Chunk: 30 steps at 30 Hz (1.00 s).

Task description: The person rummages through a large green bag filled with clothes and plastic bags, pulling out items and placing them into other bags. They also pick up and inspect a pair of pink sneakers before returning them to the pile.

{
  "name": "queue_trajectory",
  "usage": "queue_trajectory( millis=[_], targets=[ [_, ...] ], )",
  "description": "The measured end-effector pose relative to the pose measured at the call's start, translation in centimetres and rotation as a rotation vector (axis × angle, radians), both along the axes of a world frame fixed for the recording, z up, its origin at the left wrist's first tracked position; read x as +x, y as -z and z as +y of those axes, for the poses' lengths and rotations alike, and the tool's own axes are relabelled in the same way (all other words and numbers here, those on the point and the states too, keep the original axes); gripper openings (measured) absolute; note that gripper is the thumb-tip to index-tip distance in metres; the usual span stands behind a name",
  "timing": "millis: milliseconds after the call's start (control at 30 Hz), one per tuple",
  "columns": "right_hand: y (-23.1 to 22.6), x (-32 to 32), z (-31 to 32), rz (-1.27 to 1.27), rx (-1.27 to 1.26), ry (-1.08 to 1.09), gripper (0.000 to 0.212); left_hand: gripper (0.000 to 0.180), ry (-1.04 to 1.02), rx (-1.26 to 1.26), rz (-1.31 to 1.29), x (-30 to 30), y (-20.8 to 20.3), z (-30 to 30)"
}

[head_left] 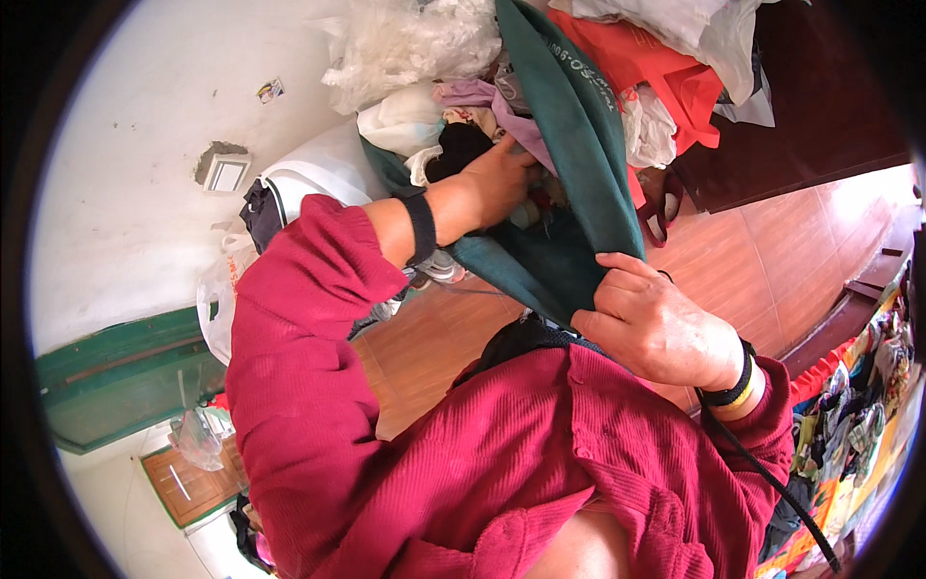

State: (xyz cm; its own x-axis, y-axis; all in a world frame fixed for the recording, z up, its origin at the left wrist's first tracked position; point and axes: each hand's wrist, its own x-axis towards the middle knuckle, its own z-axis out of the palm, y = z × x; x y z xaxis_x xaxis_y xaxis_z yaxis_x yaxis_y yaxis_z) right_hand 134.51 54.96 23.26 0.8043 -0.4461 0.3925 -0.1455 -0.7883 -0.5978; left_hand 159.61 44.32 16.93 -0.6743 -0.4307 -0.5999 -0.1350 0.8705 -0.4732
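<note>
L hand (494,185) in grn bag (590,145); R (648,318) grips it

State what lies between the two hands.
The green bag, in the head view: the left hand is inside its mouth; the right hand grips its edge.

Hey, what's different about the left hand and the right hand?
The left hand reaches inside the dark green fabric bag, while the right hand grips its edge.
The left hand's fingertips are hidden; the right hand's back shows plainly.
The left wrist wears a black band; the right has a black band and a yellow one.
Both hands come out of dark red ribbed sleeves.
</note>
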Motion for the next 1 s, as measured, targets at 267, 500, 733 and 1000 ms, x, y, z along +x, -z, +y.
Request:
queue_trajectory(
  millis=[267,500,733,1000],
  targets=[
    [0.3,0.3,-0.1,-0.024,0.032,-0.033,0.02,0.032,0.326,0.101,0.175,0.4,7.2,2.9],
    [1.0,-0.3,-0.4,-0.022,0.044,-0.014,0.019,0.038,0.093,0.034,0.091,-0.9,6.3,2.2],
    [1.5,-0.8,-0.9,-0.076,0.071,0.037,0.021,0.035,0.02,0.081,0.336,1.6,0.2,-1.3],
    [0.7,-0.5,-1.0,-0.042,0.07,0.009,0.021,0.043,0.008,-0.008,0.635,3.2,-0.9,-1.4]
  ],
)
